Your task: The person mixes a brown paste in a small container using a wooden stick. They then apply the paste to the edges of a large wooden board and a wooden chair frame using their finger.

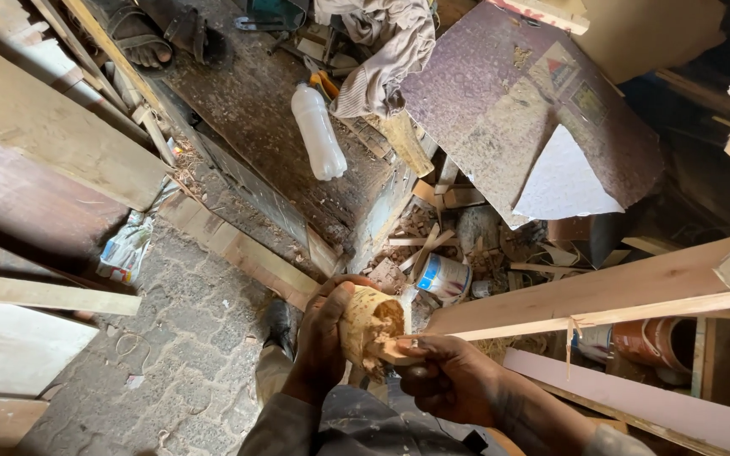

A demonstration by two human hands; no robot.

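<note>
hands (323, 338) (449, 376) grip wood lump (369, 325); perhaps tin (443, 277) behind

Woodworking shop: stacked planks (52, 127), wood shavings (433, 245) everywhere.

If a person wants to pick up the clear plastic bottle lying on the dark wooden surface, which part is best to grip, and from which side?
Probably the middle of the plastic bottle, from above. It lies on its side on the dark wooden surface, so the round body faces up, and fingers can close across it. Cloth and clutter crowd its upper right, so the open left side looks easier to approach.
</note>
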